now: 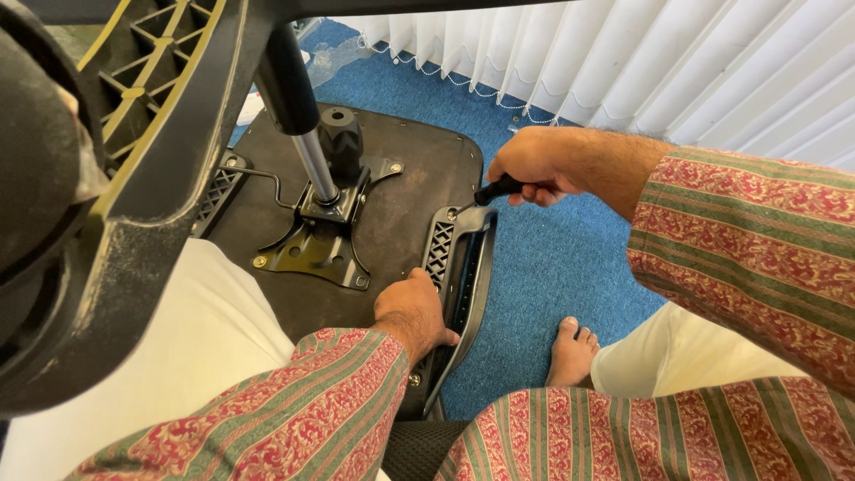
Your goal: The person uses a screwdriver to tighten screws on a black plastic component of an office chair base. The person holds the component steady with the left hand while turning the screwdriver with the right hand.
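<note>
An office chair lies upside down, its dark seat underside [405,169] facing up. My left hand [411,312] presses down on the black plastic armrest bracket [463,267] at the seat's right edge. My right hand [534,165] grips a black-handled screwdriver [494,190], its tip at the top end of that bracket. A black metal mechanism plate [312,254] with a silver gas cylinder [313,165] is bolted at the seat's middle.
The chair's black star base [134,178] looms at the left, close to the camera. Blue carpet [552,267] covers the floor, with my bare foot [570,352] on it. White vertical blinds [623,62] hang at the back. A second armrest bracket [218,191] sits on the seat's left.
</note>
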